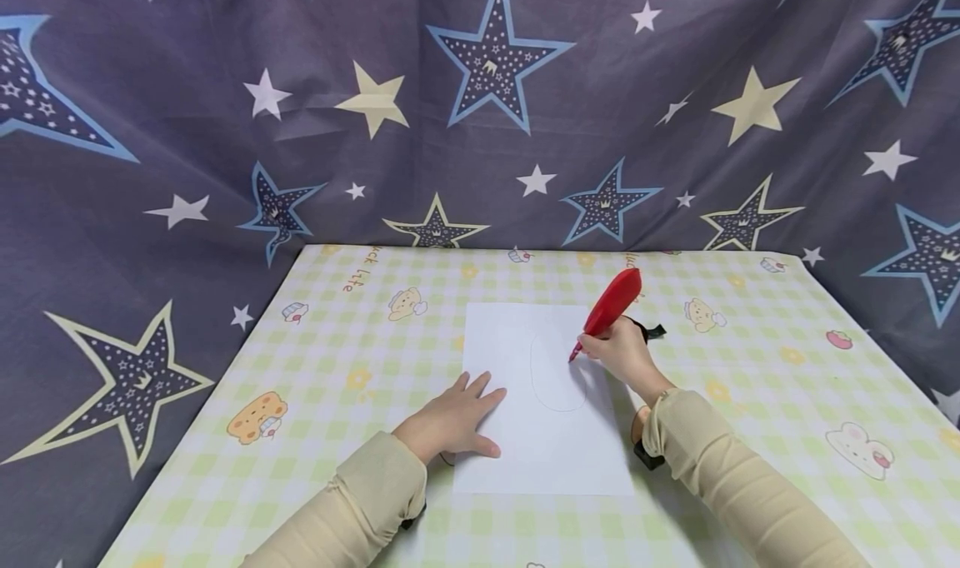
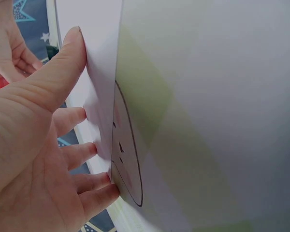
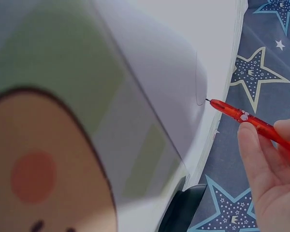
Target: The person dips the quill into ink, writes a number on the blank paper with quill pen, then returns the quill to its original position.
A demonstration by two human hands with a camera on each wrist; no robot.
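A white sheet of paper (image 1: 510, 468) lies on the table, with a thin U-shaped line (image 1: 558, 411) drawn on it. My right hand (image 1: 624, 353) pinches a red pen (image 1: 613, 303) whose wide, feather-like top leans up to the right. In the right wrist view the dark point of the pen (image 3: 232, 110) is at the sheet, close to the drawn line (image 3: 196, 77). My left hand (image 1: 456, 420) rests with spread fingers on the left edge of the paper. The left wrist view shows its thumb and fingers (image 2: 70, 63) straight against the sheet.
A green-and-white checked tablecloth (image 1: 360, 443) printed with cartoon animals and flowers covers the table. Behind and to the left hangs a dark curtain (image 1: 465, 176) with stars. Black straps (image 1: 649, 456) sit about the right wrist, below the beige sleeve (image 1: 735, 468).
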